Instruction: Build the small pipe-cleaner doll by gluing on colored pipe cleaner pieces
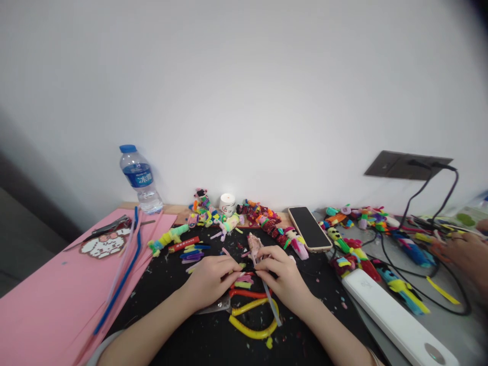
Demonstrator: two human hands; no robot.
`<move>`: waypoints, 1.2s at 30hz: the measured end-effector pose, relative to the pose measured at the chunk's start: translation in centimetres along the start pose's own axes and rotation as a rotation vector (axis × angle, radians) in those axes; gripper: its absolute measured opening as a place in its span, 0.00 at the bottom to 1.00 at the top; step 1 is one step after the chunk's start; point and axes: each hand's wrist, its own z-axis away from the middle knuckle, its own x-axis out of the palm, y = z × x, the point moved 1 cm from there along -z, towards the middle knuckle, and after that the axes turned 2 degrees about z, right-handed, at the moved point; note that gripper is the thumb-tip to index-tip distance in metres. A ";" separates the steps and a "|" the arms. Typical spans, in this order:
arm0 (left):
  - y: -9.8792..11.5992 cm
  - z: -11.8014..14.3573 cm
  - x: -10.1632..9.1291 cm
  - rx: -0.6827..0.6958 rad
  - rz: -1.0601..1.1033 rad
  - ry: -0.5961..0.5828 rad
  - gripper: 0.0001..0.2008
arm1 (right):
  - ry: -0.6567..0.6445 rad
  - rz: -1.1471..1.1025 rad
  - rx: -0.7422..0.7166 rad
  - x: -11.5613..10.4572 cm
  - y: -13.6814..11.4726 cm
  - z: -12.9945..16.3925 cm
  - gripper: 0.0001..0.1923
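Over the black work mat [160, 305] my left hand [211, 279] and my right hand [280, 274] come close together, fingertips pinched. A thin, small piece seems to run between them, but its kind is too small to make out. Under the right hand's fingers passes a pale grey strip [275, 310]. Just below the fingertips lie short pink and yellow-green fuzzy pieces [244, 282] and a red strip [247, 294]. Nearer me is a bent yellow fuzzy stem [253, 333]. A pinkish crinkled bundle [254, 244] sits beyond the right hand.
Fuzzy figures [170, 238] line the back, beside a paper cup [227, 203] and a phone [310, 229]. Left are a water bottle [142, 180], scissors [110, 226] and pink sheets [49, 295]. Right: a long white device [396, 315], black cables [385, 259], another person's hand [463, 254].
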 end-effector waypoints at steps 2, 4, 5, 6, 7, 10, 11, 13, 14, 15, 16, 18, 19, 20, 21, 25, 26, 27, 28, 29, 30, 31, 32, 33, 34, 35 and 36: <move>0.0 0.0 0.0 0.005 -0.001 0.003 0.08 | 0.001 -0.003 0.000 0.0 0.0 0.0 0.07; 0.1 0.0 0.0 0.010 0.002 0.005 0.08 | 0.000 -0.006 0.004 0.0 0.0 0.0 0.07; 0.1 0.0 0.0 0.011 0.004 0.002 0.08 | -0.002 -0.007 0.005 0.0 -0.1 0.0 0.07; 0.0 0.0 0.0 0.008 0.003 0.001 0.08 | -0.003 -0.007 0.006 0.0 -0.1 0.0 0.07; 0.0 0.0 0.0 0.006 0.003 -0.001 0.07 | -0.002 -0.007 0.006 0.0 -0.1 0.0 0.07; 0.0 0.1 0.0 0.001 0.003 -0.004 0.07 | 0.001 -0.010 0.003 0.0 -0.1 0.0 0.07; 0.0 0.1 0.0 0.000 0.003 -0.005 0.06 | 0.000 -0.012 0.003 0.0 -0.1 0.1 0.07; 0.0 0.1 0.0 -0.006 0.004 -0.007 0.06 | 0.001 -0.013 0.001 0.0 0.0 0.1 0.07; 0.0 0.1 0.0 -0.008 0.005 -0.008 0.07 | 0.000 -0.013 0.000 0.1 0.0 0.1 0.07; 0.1 0.1 0.0 -0.011 0.007 -0.009 0.07 | 0.000 -0.012 -0.002 0.1 0.0 0.1 0.07; 0.1 0.1 0.0 -0.012 0.009 -0.009 0.07 | 0.000 -0.011 -0.003 0.1 0.0 0.1 0.07; 0.0 0.1 0.0 -0.015 0.010 -0.010 0.06 | 0.000 -0.011 -0.003 0.1 0.0 0.1 0.07; 0.0 0.1 0.0 -0.017 0.011 -0.012 0.06 | 0.001 -0.010 -0.002 0.1 0.0 0.1 0.07; 0.0 0.0 0.0 -0.019 0.010 -0.014 0.06 | 0.002 -0.010 -0.002 0.1 0.0 0.1 0.07; -0.1 0.0 0.0 -0.019 0.010 -0.016 0.06 | 0.001 -0.010 -0.001 0.1 0.0 0.1 0.07; -0.2 0.0 0.1 -0.018 0.009 -0.015 0.06 | -0.002 -0.016 0.005 0.1 0.0 0.1 0.07; -0.2 0.0 0.0 -0.019 0.010 -0.014 0.06 | -0.003 -0.017 0.006 0.1 0.0 0.1 0.07; -0.2 0.0 0.0 -0.020 0.011 -0.013 0.06 | -0.004 -0.018 0.006 0.1 0.0 0.1 0.07; -0.1 0.0 0.0 -0.020 0.013 -0.014 0.06 | -0.004 -0.018 0.005 0.1 0.0 0.1 0.06; -0.1 0.1 0.0 -0.018 0.014 -0.014 0.06 | -0.004 -0.019 0.004 0.1 0.0 0.1 0.06; -0.1 0.1 0.0 -0.016 0.014 -0.013 0.06 | -0.003 -0.019 0.004 0.1 0.0 0.1 0.06; -0.2 0.1 0.1 -0.017 0.013 -0.012 0.06 | -0.002 -0.018 0.003 0.1 0.0 0.1 0.06; -0.2 0.2 0.1 -0.018 0.012 -0.011 0.06 | 0.001 -0.018 0.002 0.1 0.0 0.1 0.06; -0.2 0.2 0.1 -0.020 0.012 -0.011 0.06 | 0.004 -0.017 0.001 0.1 0.0 0.1 0.06; -0.3 0.2 0.1 -0.024 0.013 -0.013 0.06 | 0.006 -0.016 0.001 0.1 0.1 0.2 0.06; -0.3 0.2 0.1 -0.028 0.014 -0.017 0.06 | 0.008 -0.016 0.001 0.1 0.1 0.2 0.06; -0.3 0.2 0.1 -0.032 0.015 -0.021 0.06 | 0.010 -0.016 0.000 0.1 0.1 0.2 0.06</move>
